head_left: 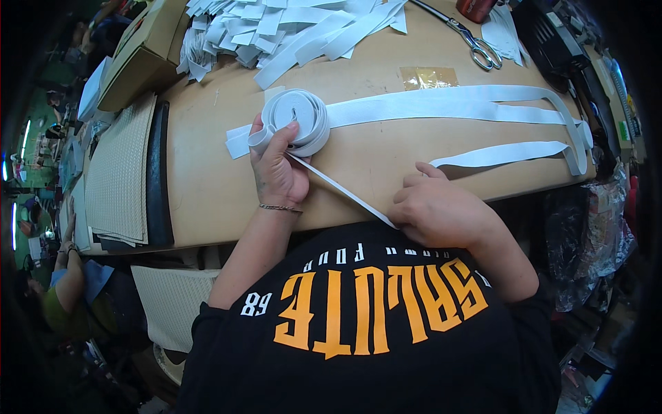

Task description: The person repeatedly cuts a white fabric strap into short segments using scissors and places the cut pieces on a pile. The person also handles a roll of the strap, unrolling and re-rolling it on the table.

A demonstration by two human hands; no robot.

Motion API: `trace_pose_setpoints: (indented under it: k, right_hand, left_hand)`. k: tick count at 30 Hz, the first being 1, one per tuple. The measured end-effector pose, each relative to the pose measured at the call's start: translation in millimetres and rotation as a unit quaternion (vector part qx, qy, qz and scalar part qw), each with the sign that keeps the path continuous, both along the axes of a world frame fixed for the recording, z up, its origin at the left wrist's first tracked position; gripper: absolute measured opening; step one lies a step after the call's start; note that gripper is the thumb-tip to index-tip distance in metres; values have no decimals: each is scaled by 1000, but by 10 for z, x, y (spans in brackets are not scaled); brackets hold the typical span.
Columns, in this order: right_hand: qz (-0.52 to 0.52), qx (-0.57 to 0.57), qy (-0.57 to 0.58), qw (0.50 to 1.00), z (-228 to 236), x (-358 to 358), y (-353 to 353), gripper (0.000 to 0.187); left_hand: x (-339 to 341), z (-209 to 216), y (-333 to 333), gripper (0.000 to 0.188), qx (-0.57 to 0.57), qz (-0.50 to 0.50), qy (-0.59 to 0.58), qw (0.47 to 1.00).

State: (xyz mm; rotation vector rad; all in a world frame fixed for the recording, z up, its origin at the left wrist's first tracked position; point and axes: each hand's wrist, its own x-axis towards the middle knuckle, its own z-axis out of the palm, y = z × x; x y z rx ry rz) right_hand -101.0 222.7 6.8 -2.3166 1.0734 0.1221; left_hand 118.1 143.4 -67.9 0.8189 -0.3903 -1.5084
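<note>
My left hand (283, 176) is closed around a coiled roll of white elastic band (314, 124), its thumb across the coil's near side. From the roll a taut strip (341, 188) slants down to my right hand (445, 210), which is closed on it close to my shirt. More white band (507, 153) emerges beside the right hand's fingers and runs to the right. There it loops at the table's edge and joins long flat lengths (441, 107) lying back toward the roll. Small white pieces (238, 141) lie just left of the roll.
A heap of cut white strips (276, 31) covers the far side of the tan table (207, 200). Scissors (483, 54) and a red can (476, 8) are at the far right. Cream textured sheets (121, 172) and a cardboard box (141, 55) stand left. Another person's arm (67, 265) shows far left.
</note>
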Motion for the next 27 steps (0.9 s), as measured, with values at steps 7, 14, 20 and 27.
trace_pose_setpoints:
  k: [7, 14, 20, 27]
  right_hand:
    - [-24, 71, 44, 996, 90, -292, -45, 18]
    - [-370, 185, -449, 792, -204, 43, -469, 90]
    - [-446, 253, -626, 588, -402, 149, -655, 91]
    - [-484, 175, -672, 533, -443, -106, -813, 80]
  left_hand:
    - [79, -24, -24, 65, -8, 4, -7, 1000]
    - [-310, 238, 242, 83, -109, -152, -61, 981]
    - [-421, 319, 139, 91, -95, -211, -77, 970]
    - [-282, 222, 232, 79, -31, -283, -164, 945]
